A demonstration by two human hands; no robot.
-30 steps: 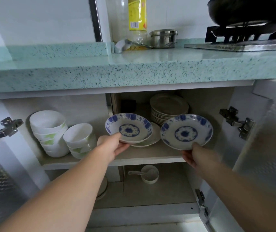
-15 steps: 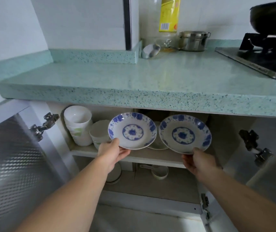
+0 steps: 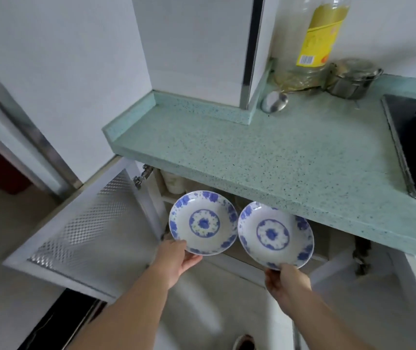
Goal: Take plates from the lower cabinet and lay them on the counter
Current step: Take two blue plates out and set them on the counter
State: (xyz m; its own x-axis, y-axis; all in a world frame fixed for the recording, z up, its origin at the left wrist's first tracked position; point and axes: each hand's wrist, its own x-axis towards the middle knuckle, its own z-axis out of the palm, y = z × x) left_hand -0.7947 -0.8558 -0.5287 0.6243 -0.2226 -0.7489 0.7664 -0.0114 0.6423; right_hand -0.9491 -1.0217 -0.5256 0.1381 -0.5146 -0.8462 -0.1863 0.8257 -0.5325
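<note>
- Left hand (image 3: 176, 258) grips the near rim of the left plate (image 3: 203, 222), thumb on top, fingers underneath.
- Right hand (image 3: 286, 280) grips the near rim of the right plate (image 3: 275, 234) the same way.
- Both plates white with blue floral border and blue centre medallion; held face up, tilted a little toward the camera, side by side, rims almost touching.
- Plates are in the air in front of the bench's (image 3: 265, 157) front edge and below its top; the far rim of the right plate sits under the edge overhang. Neither rests on anything.
- Cabinet door (image 3: 93, 231) on the left stands open, patterned panel facing up; stacked white bowls (image 3: 174, 183) just visible inside, below the front edge.
- Bench back edge: oil bottle (image 3: 312, 39), steel pot (image 3: 350, 78), metal ladle bowl (image 3: 273, 101). Hob (image 3: 408, 145) at the right edge.
</note>
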